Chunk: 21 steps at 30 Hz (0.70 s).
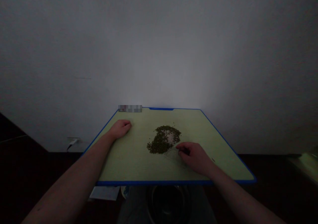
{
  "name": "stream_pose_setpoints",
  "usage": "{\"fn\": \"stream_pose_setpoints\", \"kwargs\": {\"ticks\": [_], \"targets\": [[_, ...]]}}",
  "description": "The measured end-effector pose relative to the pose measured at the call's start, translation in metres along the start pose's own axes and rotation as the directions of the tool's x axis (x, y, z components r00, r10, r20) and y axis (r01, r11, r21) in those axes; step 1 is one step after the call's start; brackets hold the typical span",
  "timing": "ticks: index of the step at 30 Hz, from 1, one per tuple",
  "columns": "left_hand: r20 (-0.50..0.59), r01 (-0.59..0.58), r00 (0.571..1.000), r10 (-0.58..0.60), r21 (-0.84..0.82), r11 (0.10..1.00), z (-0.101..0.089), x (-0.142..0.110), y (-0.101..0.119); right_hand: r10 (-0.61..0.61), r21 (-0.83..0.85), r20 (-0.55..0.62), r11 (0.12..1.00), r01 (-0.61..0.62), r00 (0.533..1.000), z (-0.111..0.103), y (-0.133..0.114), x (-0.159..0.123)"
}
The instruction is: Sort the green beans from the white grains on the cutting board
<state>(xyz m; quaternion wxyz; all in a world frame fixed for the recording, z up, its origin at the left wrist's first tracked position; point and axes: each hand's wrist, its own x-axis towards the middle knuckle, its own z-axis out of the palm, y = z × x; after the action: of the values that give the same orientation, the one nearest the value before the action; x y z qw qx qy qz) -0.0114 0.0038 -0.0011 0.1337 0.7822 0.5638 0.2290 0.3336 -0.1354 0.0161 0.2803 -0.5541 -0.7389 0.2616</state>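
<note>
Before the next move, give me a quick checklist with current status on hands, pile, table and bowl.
1. Pile on the table, off the edges: ok. A few loose bits lie around it.
2. Pile all one colour: not ok. A pale patch shows among the dark green bits.
3. Left hand apart from the pile: ok. It is curled, to the left of it.
4. Right hand close to the pile: ok. It is at the near right side, fingers bent; whether they hold anything: cannot tell.
5. Bowl in view: ok, below the table's near edge. Contents: cannot tell, too dark.
6. Light: not ok, the scene is dim.
</note>
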Motion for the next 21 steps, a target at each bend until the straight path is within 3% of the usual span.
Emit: {"fn": "stream_pose_setpoints", "kwargs": {"ticks": [12, 21], "targets": [[0.006, -0.009, 1.000, 0.009, 0.051, 0.999, -0.002, 0.000, 0.000, -0.039, -0.126, -0.051, 0.992, 0.032, 0.998, 0.001, 0.005, 0.014], [0.002, 0.002, 1.000, -0.002, 0.026, 1.000, 0.000, 0.000, -0.001, -0.116, -0.124, 0.004, 0.986, 0.115, 0.993, 0.004, 0.000, 0.030]]}}
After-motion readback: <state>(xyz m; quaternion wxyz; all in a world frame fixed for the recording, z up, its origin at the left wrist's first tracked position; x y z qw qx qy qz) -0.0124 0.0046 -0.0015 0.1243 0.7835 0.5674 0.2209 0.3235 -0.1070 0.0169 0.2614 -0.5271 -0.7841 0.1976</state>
